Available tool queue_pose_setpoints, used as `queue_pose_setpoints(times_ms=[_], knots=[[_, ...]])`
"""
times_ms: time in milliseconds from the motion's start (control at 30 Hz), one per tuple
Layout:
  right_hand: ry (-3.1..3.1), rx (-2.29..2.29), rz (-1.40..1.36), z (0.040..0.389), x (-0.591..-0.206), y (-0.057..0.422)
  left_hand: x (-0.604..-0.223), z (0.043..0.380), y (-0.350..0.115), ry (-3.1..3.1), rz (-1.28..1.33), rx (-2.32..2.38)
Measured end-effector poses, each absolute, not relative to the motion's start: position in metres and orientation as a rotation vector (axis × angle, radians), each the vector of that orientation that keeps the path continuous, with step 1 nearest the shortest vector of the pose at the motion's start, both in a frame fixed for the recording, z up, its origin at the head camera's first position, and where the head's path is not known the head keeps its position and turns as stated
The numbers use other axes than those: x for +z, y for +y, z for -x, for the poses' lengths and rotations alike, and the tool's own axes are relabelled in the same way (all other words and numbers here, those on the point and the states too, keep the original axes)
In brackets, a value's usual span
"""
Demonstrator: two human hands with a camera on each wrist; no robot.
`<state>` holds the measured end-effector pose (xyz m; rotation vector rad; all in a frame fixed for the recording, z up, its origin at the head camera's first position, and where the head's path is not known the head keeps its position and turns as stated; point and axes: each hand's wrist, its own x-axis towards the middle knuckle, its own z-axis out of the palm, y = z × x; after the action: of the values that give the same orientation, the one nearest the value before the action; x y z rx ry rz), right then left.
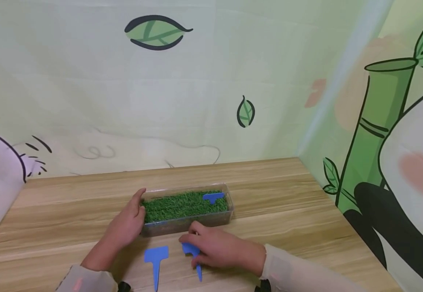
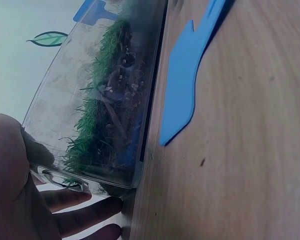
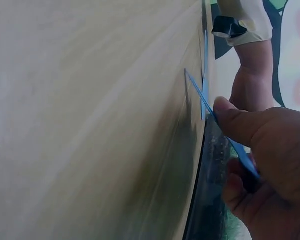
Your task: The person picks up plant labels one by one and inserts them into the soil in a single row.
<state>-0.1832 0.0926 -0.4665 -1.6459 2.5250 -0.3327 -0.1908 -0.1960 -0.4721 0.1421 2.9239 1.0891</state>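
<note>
My left hand [image 1: 127, 221] holds the left end of a clear plastic box [image 1: 187, 226] filled with green artificial-looking grass [image 1: 178, 207]. In the left wrist view, the thumb is at the rim and the other fingers lie along the end wall. In front of the box, my right hand [image 1: 215, 245] pinches a blue T-shaped plant label [image 1: 192, 249], its pointed stem angled down toward the table. The right wrist view shows the thumb [image 3: 240, 120] against the label. A second blue plant label [image 1: 156, 259] lies flat between the hands. Another label [image 1: 213, 197] stands in the grass at the right end.
The box stands on a wood-grain table [image 1: 277, 211]. Behind the table rises a pale green wall covering [image 1: 197, 81] printed with leaves. On the right side, a panel shows bamboo [image 1: 383, 113] and a panda [image 1: 415, 170].
</note>
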Motion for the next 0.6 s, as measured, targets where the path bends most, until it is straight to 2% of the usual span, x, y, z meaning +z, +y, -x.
queue_pose_setpoints(times_ms=[600], knots=[[2.499,-0.679,1.732,0.182,-0.446,0.102,-0.472,0.189,-0.198,2.931,-0.147,1.084]])
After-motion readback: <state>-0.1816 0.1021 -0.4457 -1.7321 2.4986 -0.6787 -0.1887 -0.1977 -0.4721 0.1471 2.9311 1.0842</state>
